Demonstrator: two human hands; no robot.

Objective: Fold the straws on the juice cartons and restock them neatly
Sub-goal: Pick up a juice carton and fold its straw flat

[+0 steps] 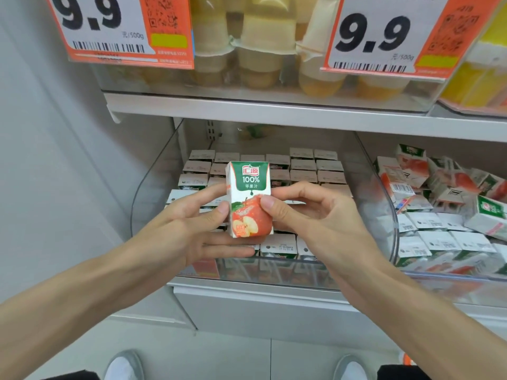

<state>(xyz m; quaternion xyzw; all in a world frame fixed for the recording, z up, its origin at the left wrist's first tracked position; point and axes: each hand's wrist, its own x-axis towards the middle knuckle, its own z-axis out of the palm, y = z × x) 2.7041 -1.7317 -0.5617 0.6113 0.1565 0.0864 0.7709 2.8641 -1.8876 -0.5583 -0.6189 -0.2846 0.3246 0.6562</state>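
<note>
In the head view we are holding one juice carton [248,200] upright at the middle of the frame, its green top and red apple print facing us. Our left hand [192,229] is coming in from 8 o'clock: its thumb is pressing the carton's lower left front, and its long fingers are reaching fairly straight beneath and behind the base, so the carton is pinched between them. Our right hand [310,218] is coming in from 4 o'clock, with its thumb lying on the right front edge by the apple and its curled fingers wrapping round the back. Both hands are gripping this same carton. We are not seeing any straw on the sides turned to us; it may be sitting on the far face, but we cannot tell.

Directly behind the carton a clear bin [148,193] is holding stocked cartons [303,165] standing in tidy rows, their white tops up. At 3 o'clock a second bin [450,278] is holding loose cartons [439,226], several of them lying tilted and jumbled toward the back. Above, at 12 o'clock, a white shelf [274,111] is carrying pale yellow cups [260,50], and orange price tags [109,26] reading 9.9 are hanging at 11 and 1 o'clock. At 6 o'clock our grey shoes [123,366] are showing on the floor.
</note>
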